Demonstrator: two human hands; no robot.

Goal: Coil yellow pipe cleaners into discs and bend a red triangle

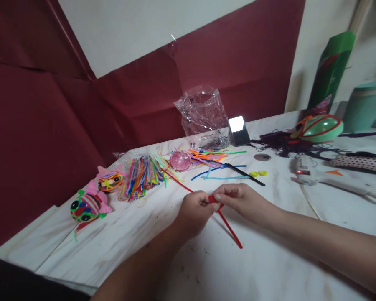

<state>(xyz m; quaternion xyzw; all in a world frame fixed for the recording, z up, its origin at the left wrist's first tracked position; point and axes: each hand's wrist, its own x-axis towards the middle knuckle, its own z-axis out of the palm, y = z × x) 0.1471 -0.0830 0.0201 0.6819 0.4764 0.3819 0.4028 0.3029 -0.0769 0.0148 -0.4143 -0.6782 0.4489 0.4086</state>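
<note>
A red pipe cleaner (230, 230) runs through my fingers, one end slanting down toward the near right and the other reaching up to the far left. My left hand (196, 212) pinches it close to its middle. Facing it, my right hand (241, 199) pinches a red bent or coiled part between thumb and fingers; the fingers hide its exact shape. Beyond my hands lie a black pipe cleaner (246, 174), blue ones (203, 171) and two yellow discs (258, 173).
Colourful pipe cleaner bundles (146, 177), a pink clear half-shell (180, 160) and two decorated fish-like figures (87, 205) lie left and behind. A glue gun (307, 171) with its cord, a green balloon-like figure (322, 128), a plastic bag (203, 113) and a phone-like device (239, 131) stand around.
</note>
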